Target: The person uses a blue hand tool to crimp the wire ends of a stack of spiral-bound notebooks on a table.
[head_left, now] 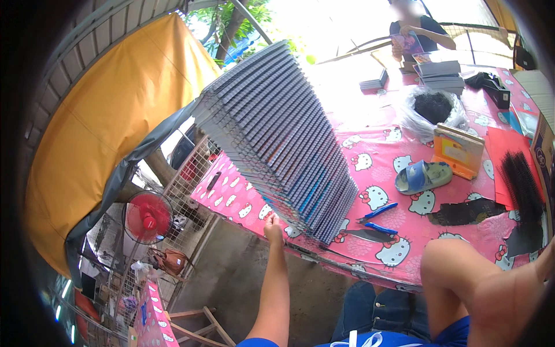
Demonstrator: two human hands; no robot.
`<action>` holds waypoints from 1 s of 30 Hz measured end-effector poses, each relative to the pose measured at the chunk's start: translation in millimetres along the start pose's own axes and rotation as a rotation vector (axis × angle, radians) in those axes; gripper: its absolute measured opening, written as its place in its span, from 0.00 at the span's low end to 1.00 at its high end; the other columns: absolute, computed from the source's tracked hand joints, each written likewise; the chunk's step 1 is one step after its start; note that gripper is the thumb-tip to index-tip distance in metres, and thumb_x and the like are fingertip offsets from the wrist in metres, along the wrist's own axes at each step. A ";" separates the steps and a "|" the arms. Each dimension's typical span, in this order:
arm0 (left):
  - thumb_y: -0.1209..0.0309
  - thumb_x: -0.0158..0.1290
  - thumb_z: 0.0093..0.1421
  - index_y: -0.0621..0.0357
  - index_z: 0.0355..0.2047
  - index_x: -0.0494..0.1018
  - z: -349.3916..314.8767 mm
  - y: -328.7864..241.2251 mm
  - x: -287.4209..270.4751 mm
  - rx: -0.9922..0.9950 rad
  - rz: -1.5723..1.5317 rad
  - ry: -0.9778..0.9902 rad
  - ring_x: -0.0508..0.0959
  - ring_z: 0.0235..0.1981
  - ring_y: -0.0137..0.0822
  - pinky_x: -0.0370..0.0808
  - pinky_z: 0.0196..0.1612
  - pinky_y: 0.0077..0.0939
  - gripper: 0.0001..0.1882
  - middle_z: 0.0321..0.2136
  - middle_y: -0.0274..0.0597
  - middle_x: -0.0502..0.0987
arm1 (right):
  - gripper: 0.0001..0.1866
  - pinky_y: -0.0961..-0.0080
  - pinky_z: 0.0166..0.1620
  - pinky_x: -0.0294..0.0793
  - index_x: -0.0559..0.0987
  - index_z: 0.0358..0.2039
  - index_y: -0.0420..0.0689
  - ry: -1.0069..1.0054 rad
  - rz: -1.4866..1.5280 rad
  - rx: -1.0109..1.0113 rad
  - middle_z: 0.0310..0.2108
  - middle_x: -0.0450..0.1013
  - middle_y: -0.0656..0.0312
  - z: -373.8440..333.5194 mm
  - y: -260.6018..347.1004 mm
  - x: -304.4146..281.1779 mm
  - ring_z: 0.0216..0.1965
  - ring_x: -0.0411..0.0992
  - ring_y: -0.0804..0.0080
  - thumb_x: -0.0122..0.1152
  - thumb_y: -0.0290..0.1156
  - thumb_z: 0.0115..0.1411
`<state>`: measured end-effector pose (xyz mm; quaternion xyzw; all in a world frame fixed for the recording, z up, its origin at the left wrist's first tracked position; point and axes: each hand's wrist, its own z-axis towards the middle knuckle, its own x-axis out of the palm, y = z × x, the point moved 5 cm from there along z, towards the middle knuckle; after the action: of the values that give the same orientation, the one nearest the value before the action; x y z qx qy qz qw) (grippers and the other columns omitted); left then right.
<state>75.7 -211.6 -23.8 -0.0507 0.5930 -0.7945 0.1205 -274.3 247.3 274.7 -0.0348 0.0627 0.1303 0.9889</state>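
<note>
A tall, leaning stack of spiral-bound notebooks [283, 144] rises from the near edge of the table, their dark wire spines facing right. Beside the stack's lower left corner is my left hand [273, 229], its fingers curled closed; whatever they grip is too small to make out. My right arm is bent at the right side, and only part of my right hand [544, 265] shows at the picture's rim, its fingers hidden. Close to that hand lies a bundle of black binding wires [520, 185] on red sheets [504, 151]. Blue-handled cutters [378, 218] rest right of the stack.
On the pink cartoon-print tablecloth [370, 162] are a blue slipper [422, 177], an orange stand [458, 151], a plastic bag [433, 107] with black contents and a tape dispenser [496, 91]. Across the table a person [425, 34] holds a booklet near stacked booklets [439, 77]. A red fan [148, 217] stands left.
</note>
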 end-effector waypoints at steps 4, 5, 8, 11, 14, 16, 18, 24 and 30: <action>0.72 0.50 0.62 0.68 0.41 0.74 -0.7 1.1 -10.7 0.073 0.103 0.012 0.73 0.36 0.25 0.70 0.42 0.20 0.11 0.36 0.38 0.77 | 0.31 0.59 0.58 0.58 0.64 0.57 0.40 0.007 0.019 0.027 0.57 0.61 0.48 0.9 -10.7 -5.0 0.60 0.57 0.58 0.54 0.47 0.60; 0.72 0.50 0.62 0.68 0.41 0.74 -0.7 1.0 -7.2 0.067 0.123 0.019 0.74 0.36 0.25 0.70 0.42 0.20 0.12 0.36 0.38 0.77 | 0.31 0.59 0.58 0.59 0.64 0.57 0.40 0.016 0.019 0.032 0.57 0.62 0.48 1.5 -12.5 -6.3 0.60 0.58 0.58 0.54 0.47 0.60; 0.74 0.48 0.62 0.66 0.40 0.73 1.1 -0.3 -2.1 0.089 0.142 0.041 0.71 0.34 0.24 0.68 0.39 0.18 0.09 0.34 0.35 0.75 | 0.31 0.59 0.58 0.59 0.65 0.57 0.41 0.024 0.011 0.058 0.56 0.62 0.48 2.6 -13.6 -9.1 0.60 0.59 0.59 0.55 0.47 0.59; 0.76 0.46 0.62 0.63 0.41 0.69 9.8 -5.2 -14.7 0.067 -0.013 0.015 0.69 0.29 0.24 0.67 0.35 0.17 0.08 0.32 0.35 0.72 | 0.31 0.59 0.57 0.60 0.65 0.57 0.41 -0.022 -0.071 0.143 0.56 0.63 0.48 0.3 -36.0 -18.5 0.60 0.60 0.59 0.55 0.47 0.59; 0.73 0.49 0.61 0.66 0.46 0.67 13.1 -42.5 -34.8 -0.259 -0.469 -0.267 0.72 0.36 0.32 0.70 0.43 0.25 0.14 0.38 0.42 0.72 | 0.31 0.59 0.57 0.61 0.65 0.57 0.41 -0.057 -0.451 0.736 0.56 0.64 0.48 -51.6 -119.0 -37.5 0.59 0.60 0.59 0.56 0.46 0.59; 0.73 0.51 0.60 0.66 0.50 0.62 23.6 -121.0 -46.8 0.098 -0.534 -0.385 0.72 0.37 0.35 0.71 0.44 0.28 0.19 0.42 0.44 0.69 | 0.37 0.53 0.59 0.57 0.62 0.59 0.40 0.365 -0.865 1.088 0.58 0.61 0.46 -126.5 -165.9 -31.6 0.62 0.56 0.54 0.56 0.51 0.57; 0.70 0.52 0.61 0.66 0.50 0.60 -2.5 -240.4 -5.5 0.282 -0.597 -0.202 0.73 0.38 0.34 0.72 0.45 0.29 0.21 0.42 0.44 0.68 | 0.45 0.45 0.61 0.51 0.59 0.62 0.39 0.749 -1.119 1.277 0.61 0.55 0.42 -216.2 -179.0 -42.3 0.65 0.50 0.47 0.57 0.58 0.54; 0.70 0.56 0.60 0.68 0.43 0.68 -72.8 -455.1 21.2 0.763 -0.348 0.118 0.75 0.33 0.28 0.75 0.37 0.20 0.16 0.37 0.42 0.72 | 0.40 0.47 0.55 0.61 0.61 0.61 0.41 0.911 -1.117 1.418 0.56 0.59 0.44 -269.1 -192.0 -34.3 0.59 0.56 0.49 0.58 0.51 0.53; 0.67 0.62 0.54 0.64 0.42 0.72 -77.9 -491.2 59.0 0.897 0.121 0.230 0.72 0.30 0.23 0.70 0.30 0.16 0.19 0.33 0.38 0.73 | 0.34 0.54 0.45 0.71 0.66 0.54 0.42 0.939 -1.287 1.422 0.47 0.62 0.43 -190.4 -200.4 -61.4 0.49 0.63 0.51 0.61 0.42 0.48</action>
<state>-63.2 -22.6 418.7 0.1294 0.2026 -0.9644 0.1101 -302.4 22.4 105.0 0.4768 0.4688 -0.5092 0.5419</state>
